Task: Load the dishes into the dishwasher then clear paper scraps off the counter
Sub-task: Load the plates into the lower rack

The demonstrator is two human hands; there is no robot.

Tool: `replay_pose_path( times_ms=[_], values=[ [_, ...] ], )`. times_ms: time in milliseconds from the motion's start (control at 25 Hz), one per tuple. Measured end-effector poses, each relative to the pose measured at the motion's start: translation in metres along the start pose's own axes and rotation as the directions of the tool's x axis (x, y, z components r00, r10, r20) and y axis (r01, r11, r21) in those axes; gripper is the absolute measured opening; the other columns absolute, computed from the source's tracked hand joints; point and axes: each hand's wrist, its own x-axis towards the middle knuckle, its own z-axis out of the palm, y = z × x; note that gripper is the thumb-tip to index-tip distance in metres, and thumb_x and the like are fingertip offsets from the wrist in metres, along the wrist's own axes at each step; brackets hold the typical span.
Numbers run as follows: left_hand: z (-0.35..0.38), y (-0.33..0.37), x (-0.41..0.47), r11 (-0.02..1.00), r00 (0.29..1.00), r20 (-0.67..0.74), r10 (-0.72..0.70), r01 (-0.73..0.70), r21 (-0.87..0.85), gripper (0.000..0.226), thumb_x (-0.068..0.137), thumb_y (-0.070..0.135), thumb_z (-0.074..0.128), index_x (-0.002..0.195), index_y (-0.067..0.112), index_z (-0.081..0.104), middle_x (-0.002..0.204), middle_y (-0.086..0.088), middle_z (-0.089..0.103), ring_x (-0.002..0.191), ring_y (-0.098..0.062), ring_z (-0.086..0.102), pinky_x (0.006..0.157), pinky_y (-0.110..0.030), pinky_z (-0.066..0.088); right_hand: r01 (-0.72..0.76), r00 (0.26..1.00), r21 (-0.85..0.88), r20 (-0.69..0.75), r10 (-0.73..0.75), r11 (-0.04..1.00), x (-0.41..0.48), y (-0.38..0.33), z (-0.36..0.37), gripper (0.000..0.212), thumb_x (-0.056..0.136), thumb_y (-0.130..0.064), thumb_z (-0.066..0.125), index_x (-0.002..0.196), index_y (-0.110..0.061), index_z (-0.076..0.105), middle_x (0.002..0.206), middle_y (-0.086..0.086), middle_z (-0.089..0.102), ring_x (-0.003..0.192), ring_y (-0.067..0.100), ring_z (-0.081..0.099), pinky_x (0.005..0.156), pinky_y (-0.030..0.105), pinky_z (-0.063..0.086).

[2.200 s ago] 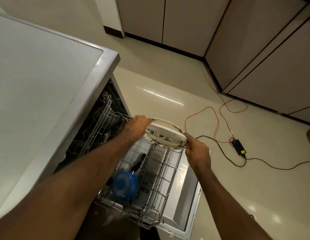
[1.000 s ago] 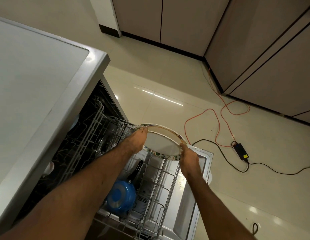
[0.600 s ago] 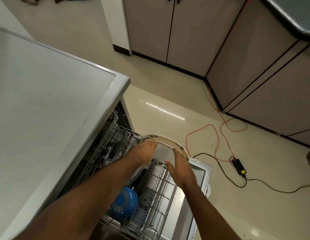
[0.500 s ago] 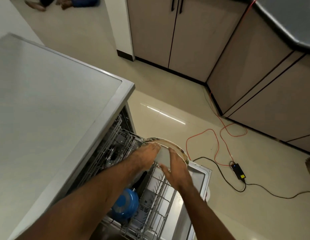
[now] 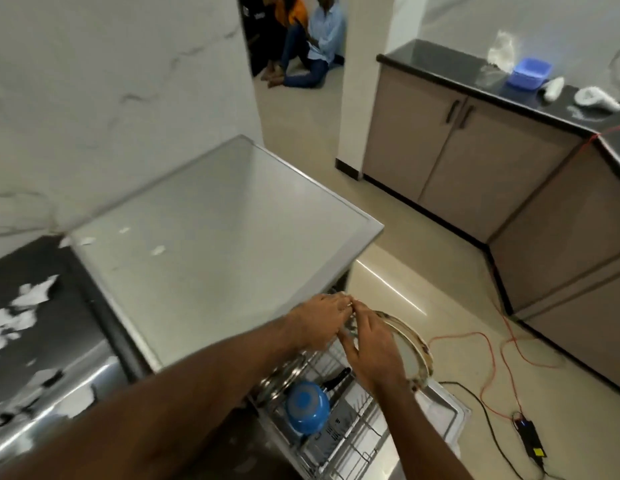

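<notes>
A kitchen with a cream tiled floor (image 5: 423,271), a white marbled wall (image 5: 111,81) and beige cabinets (image 5: 440,161) under a black-topped bench (image 5: 440,64) on the far side. In the middle stands a dishwasher (image 5: 215,237) with a flat grey top. Its door (image 5: 447,410) is dropped open and the lower rack (image 5: 353,434) is pulled out over it.

A plate (image 5: 414,355) with a patterned rim stands nearly upright at the far end of the rack, above the outer edge of the door. The left hand (image 5: 319,320) reaches over the corner of the dishwasher, its grip curled round the plate's upper left rim. The right hand (image 5: 371,348) lies across the plate's near face with its grip open, fingers stretched out and their tips meeting those of the left hand. Whether the plate's lower edge sits between the rack's tines cannot be told.

A blue saucepan (image 5: 307,408) with a black handle lies in the rack, nearer the person than the plate.

White paper scraps (image 5: 28,296) are scattered over the dark bench (image 5: 24,258) to the left of the dishwasher. A few smaller scraps (image 5: 158,250) lie on the dishwasher's top.

An orange cable (image 5: 492,348) loops across the floor to the right of the door, ending near a black power adapter (image 5: 530,438). A blue tub (image 5: 530,72) sits on the far bench, and people (image 5: 312,39) sit on the floor beyond the doorway.
</notes>
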Motion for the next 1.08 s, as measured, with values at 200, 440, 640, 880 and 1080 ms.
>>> replay_pose_path(
  times_ms=[200, 440, 640, 880, 1080],
  values=[
    [-0.032, -0.044, -0.122, 0.979, 0.965, -0.164, -0.204, 0.198, -0.050, 0.073, 0.088, 0.020, 0.069, 0.151, -0.003, 0.041, 0.157, -0.023, 0.041, 0.148, -0.038, 0.036, 0.124, -0.044, 0.026, 0.188, 0.982, 0.034, 0.004, -0.188, 0.982, 0.010, -0.126, 0.017, 0.073, 0.102, -0.063, 0.034, 0.162, -0.021, 0.029, 0.161, 0.000, 0.044, 0.144, 0.022, 0.044, 0.121, 0.046, 0.038],
    [-0.022, -0.086, -0.298, 0.846, 0.824, -0.204, -0.529, 0.531, -0.045, 0.066, 0.097, 0.027, 0.063, 0.155, 0.008, 0.038, 0.160, -0.014, 0.039, 0.148, -0.031, 0.036, 0.123, -0.044, 0.032, 0.522, 0.829, 0.058, 0.198, -0.523, 0.851, 0.007, -0.267, 0.083, 0.072, 0.101, -0.065, 0.035, 0.158, -0.022, 0.038, 0.156, -0.002, 0.052, 0.140, 0.018, 0.052, 0.119, 0.039, 0.039],
    [0.013, -0.090, -0.439, 0.584, 0.571, -0.124, -0.812, 0.783, -0.214, 0.066, 0.095, 0.038, 0.061, 0.154, 0.018, 0.040, 0.160, -0.006, 0.040, 0.146, -0.025, 0.039, 0.120, -0.040, 0.032, 0.657, 0.661, 0.116, 0.385, -0.644, 0.745, -0.033, -0.375, 0.134, 0.057, 0.105, -0.058, 0.047, 0.152, -0.026, 0.045, 0.149, -0.001, 0.058, 0.132, 0.021, 0.057, 0.112, 0.035, 0.043],
    [0.052, -0.069, -0.595, -0.077, -0.053, 0.061, -0.997, 0.840, -0.537, 0.036, 0.098, 0.036, 0.060, 0.123, 0.010, 0.062, 0.127, -0.015, 0.062, 0.114, -0.032, 0.058, 0.097, -0.042, 0.050, 0.789, 0.535, -0.145, 0.641, -0.551, 0.597, -0.088, -0.467, 0.200, 0.070, 0.098, -0.048, 0.064, 0.156, -0.019, 0.037, 0.156, 0.009, 0.046, 0.136, 0.033, 0.052, 0.109, 0.046, 0.045],
    [0.092, -0.069, -0.680, -0.580, -0.443, 0.393, -0.805, 0.451, -0.679, 0.039, 0.096, 0.042, 0.063, 0.101, 0.003, 0.064, 0.099, -0.013, 0.071, 0.095, -0.033, 0.069, 0.081, -0.035, 0.056, 0.735, 0.614, -0.420, 0.745, -0.260, 0.532, -0.111, -0.513, 0.228, 0.081, 0.090, -0.034, 0.080, 0.156, -0.012, 0.038, 0.153, 0.015, 0.048, 0.137, 0.032, 0.052, 0.102, 0.042, 0.051]
  ],
)
